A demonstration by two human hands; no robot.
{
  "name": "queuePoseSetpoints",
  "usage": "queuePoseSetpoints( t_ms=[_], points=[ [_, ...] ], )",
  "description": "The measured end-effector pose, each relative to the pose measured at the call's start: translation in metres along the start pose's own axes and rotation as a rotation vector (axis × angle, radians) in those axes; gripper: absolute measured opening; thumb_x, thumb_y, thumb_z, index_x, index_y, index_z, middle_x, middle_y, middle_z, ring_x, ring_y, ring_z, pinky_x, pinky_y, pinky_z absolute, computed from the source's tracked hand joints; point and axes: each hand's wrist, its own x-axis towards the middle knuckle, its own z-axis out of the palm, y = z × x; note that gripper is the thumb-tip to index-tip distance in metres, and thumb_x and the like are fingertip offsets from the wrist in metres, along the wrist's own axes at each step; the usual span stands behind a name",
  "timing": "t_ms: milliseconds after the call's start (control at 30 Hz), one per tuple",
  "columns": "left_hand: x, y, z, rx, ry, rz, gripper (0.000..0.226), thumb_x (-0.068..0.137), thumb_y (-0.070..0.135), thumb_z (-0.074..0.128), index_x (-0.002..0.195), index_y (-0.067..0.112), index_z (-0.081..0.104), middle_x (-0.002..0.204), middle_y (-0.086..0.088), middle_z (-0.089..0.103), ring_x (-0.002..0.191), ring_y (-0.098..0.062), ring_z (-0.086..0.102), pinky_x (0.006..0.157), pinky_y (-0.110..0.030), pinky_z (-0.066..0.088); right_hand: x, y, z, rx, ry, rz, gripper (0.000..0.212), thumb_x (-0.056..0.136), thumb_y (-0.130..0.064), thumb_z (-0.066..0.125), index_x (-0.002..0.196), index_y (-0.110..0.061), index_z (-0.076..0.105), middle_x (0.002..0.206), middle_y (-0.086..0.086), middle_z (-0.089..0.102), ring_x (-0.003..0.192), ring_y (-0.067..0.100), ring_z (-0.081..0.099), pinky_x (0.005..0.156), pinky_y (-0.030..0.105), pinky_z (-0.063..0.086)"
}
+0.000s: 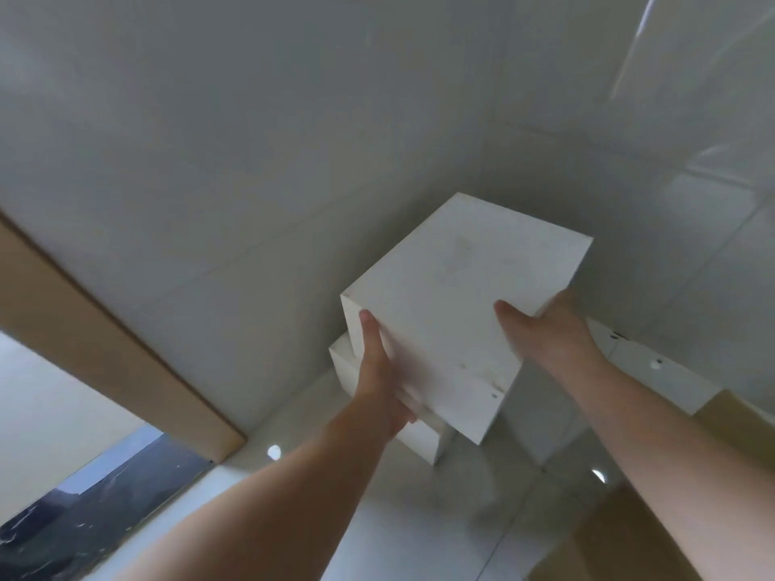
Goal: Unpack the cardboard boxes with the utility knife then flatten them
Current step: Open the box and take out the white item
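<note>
1. I am gripping the white box [461,304] between my left hand [377,371] and right hand [545,329], fingers curled round its sides; it is sitting atop another box [419,444].
2. My grip may be slipping on the smooth faces; the lower box could topple.

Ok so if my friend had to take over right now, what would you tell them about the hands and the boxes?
Left hand: grips the near left side of the top white box, thumb on top.
Right hand: grips its right side, thumb on top.
The top box sits tilted above a second white box on the floor by the wall; another white box lies to the right.
Done: no box looks cut or flattened.
Left: find the utility knife, which is out of view, then open, unpack and flatten the boxes.
</note>
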Motion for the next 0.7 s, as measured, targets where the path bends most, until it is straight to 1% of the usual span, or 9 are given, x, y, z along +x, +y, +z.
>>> queuePoseSetpoints(
  t_ms=[33, 133, 267, 367, 433, 533, 567, 633, 700],
  points=[
    [0.004, 0.002, 0.014, -0.004, -0.011, -0.003, 0.122, 0.046, 0.092, 0.044, 0.147, 0.026, 0.029, 0.153, 0.001, 0.030, 0.143, -0.034, 0.022, 0.112, -0.062, 0.015, 0.011, 0.003, -0.006, 0.003, -0.012, 0.012, 0.089, 0.079, -0.040, 0.071, 0.145, 0.002, 0.028, 0.136, 0.007, 0.055, 0.119, 0.017, 0.055, 0.098, 0.024, 0.039],
    [0.014, 0.005, 0.055, -0.049, -0.017, 0.013, 0.108, 0.060, 0.086, 0.051, 0.146, 0.022, 0.032, 0.151, 0.001, 0.033, 0.140, -0.031, 0.029, 0.108, -0.055, 0.027, 0.045, 0.009, -0.022, 0.011, 0.008, -0.016, 0.099, 0.074, -0.048, 0.069, 0.148, -0.002, 0.023, 0.137, 0.006, 0.054, 0.123, 0.021, 0.054, 0.107, 0.037, 0.041],
    [0.038, 0.003, 0.091, 0.016, -0.081, 0.066, 0.142, 0.030, 0.095, 0.055, 0.151, 0.029, 0.021, 0.158, 0.004, 0.016, 0.143, -0.030, 0.023, 0.108, -0.057, 0.028, 0.079, 0.005, -0.043, 0.026, 0.019, -0.048, 0.083, 0.077, -0.045, 0.070, 0.138, -0.005, 0.031, 0.127, 0.002, 0.054, 0.115, 0.022, 0.055, 0.099, 0.038, 0.046],
    [0.055, 0.007, 0.108, 0.039, -0.069, 0.053, 0.141, 0.032, 0.098, 0.052, 0.151, 0.032, 0.016, 0.160, 0.004, 0.005, 0.145, -0.034, 0.014, 0.109, -0.057, 0.025, 0.105, 0.007, -0.052, 0.096, 0.022, -0.034, 0.102, 0.045, -0.065, 0.067, 0.129, -0.011, 0.042, 0.122, 0.004, 0.060, 0.108, 0.025, 0.062, 0.092, 0.045, 0.053],
    [0.064, 0.013, 0.117, 0.085, -0.065, 0.044, 0.142, 0.030, 0.100, 0.048, 0.151, 0.033, 0.014, 0.160, 0.005, 0.003, 0.145, -0.038, 0.011, 0.113, -0.053, 0.020, 0.121, 0.008, -0.054, 0.129, 0.026, -0.038, 0.103, 0.040, -0.068, 0.066, 0.125, -0.014, 0.046, 0.119, 0.003, 0.062, 0.105, 0.025, 0.063, 0.090, 0.047, 0.054],
    [0.085, 0.025, 0.126, 0.080, -0.074, 0.089, 0.137, 0.034, 0.098, 0.051, 0.150, 0.032, 0.019, 0.159, 0.007, 0.007, 0.146, -0.032, 0.008, 0.113, -0.056, 0.017, 0.127, -0.004, -0.047, 0.168, -0.013, -0.022, 0.094, 0.061, -0.059, 0.074, 0.133, -0.013, 0.037, 0.124, 0.001, 0.057, 0.107, 0.023, 0.060, 0.083, 0.044, 0.054],
    [0.093, 0.030, 0.128, 0.077, -0.098, 0.113, 0.133, 0.038, 0.097, 0.051, 0.149, 0.031, 0.023, 0.159, 0.007, 0.012, 0.146, -0.030, 0.009, 0.111, -0.061, 0.015, 0.131, -0.006, -0.043, 0.184, -0.022, -0.010, 0.099, 0.061, -0.057, 0.075, 0.137, -0.012, 0.032, 0.126, 0.000, 0.056, 0.107, 0.022, 0.060, 0.082, 0.043, 0.055],
    [0.106, 0.036, 0.129, 0.091, -0.134, 0.136, 0.118, 0.051, 0.095, 0.046, 0.147, 0.029, 0.029, 0.156, 0.006, 0.024, 0.145, -0.031, 0.015, 0.107, -0.069, 0.011, 0.137, -0.005, -0.038, 0.226, -0.018, 0.007, 0.120, 0.047, -0.062, 0.075, 0.144, -0.015, 0.023, 0.128, -0.003, 0.056, 0.108, 0.021, 0.061, 0.084, 0.045, 0.055],
    [0.112, 0.037, 0.126, 0.104, -0.157, 0.147, 0.107, 0.061, 0.091, 0.043, 0.147, 0.029, 0.029, 0.155, 0.005, 0.028, 0.145, -0.031, 0.017, 0.105, -0.072, 0.010, 0.139, 0.000, -0.034, 0.278, -0.013, -0.027, 0.124, 0.043, -0.063, 0.075, 0.145, -0.017, 0.021, 0.127, -0.005, 0.058, 0.108, 0.019, 0.062, 0.085, 0.046, 0.055]
  ],
)
